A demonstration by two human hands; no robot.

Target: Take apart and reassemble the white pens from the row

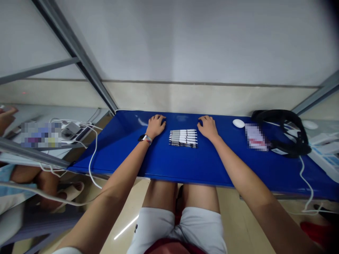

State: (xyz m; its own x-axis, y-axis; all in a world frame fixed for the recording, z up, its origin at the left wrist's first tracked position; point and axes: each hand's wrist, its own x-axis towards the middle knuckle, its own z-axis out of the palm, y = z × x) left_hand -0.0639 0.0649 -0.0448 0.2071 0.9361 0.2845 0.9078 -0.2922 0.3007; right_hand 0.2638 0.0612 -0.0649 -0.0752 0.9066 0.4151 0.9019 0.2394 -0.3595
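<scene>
Your left hand [156, 125] and right hand [208, 127] rest palm-down, fingers loosely curled, holding nothing, flanking a row of pens [183, 138] on the blue table [164, 162].

We saw a glossy blue table [164, 165], smooth as plastic, bearing a row of white plastic pens [183, 137] with dark tips. A smooth white mouse [238, 123] shone faintly beside a matt black strap [284, 132]. The frame [76, 53] looked like dull grey metal.

A row of pens [183, 138] lies on the table [169, 165] between both hands, mouse [238, 123] farther right.
</scene>
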